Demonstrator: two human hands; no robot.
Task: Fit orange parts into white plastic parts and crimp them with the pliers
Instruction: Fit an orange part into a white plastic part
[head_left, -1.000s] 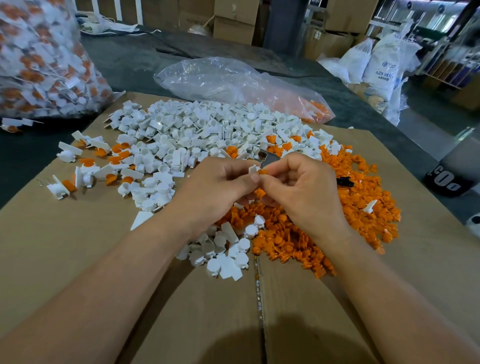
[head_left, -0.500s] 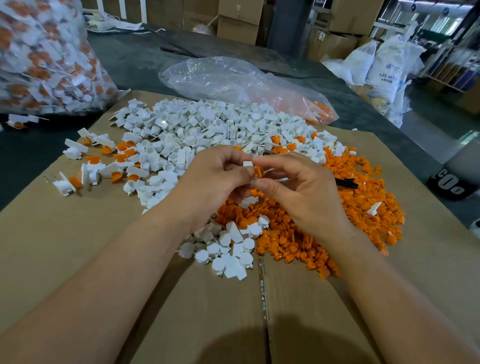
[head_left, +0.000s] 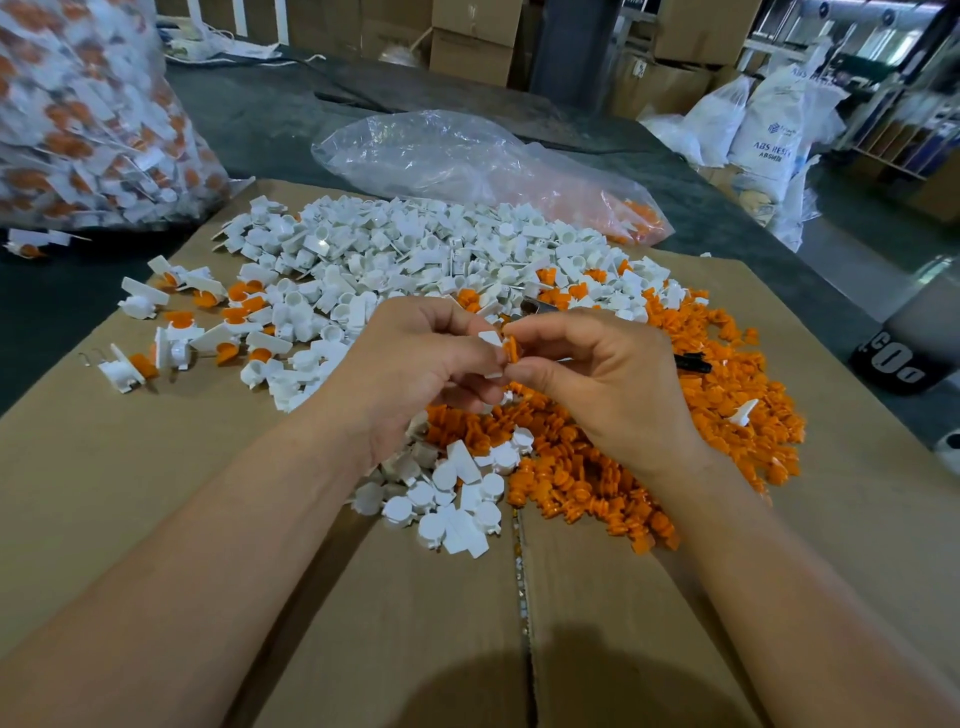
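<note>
My left hand pinches a small white plastic part above the piles. Against it, my right hand pinches an orange part between thumb and forefinger; the two parts touch. Below lies a heap of loose orange parts and a wide heap of white parts. The pliers lie on the orange heap behind my right hand, mostly hidden; a dark handle tip shows. Several assembled white-and-orange pieces lie at the left.
Everything sits on flattened cardboard over a dark table. A full bag of assembled pieces stands at far left. A nearly empty clear bag lies behind the piles. Boxes and white sacks stand beyond.
Both hands have stayed together above the piles. The orange part now shows more plainly between my right fingertips, pressed against the white part.
</note>
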